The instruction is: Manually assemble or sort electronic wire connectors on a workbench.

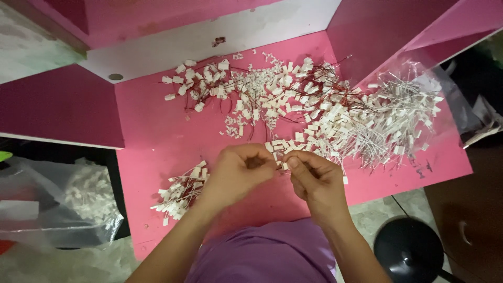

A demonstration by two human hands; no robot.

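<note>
Hands: left hand [238, 170] and right hand [313, 178] meet over the pink surface [157, 141], each pinched narrow on a small white connector [283, 164] held between them.
Grip: judged best kept at the fingertips, wires clear.
Connector: between both thumbs, just below the big pile [325, 112].
Small pile [181, 196]: left of the left hand, far from the big pile.

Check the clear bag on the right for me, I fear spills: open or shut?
Open: the clear bag lies flat, white connectors spilling from its mouth onto the pink table.
</note>
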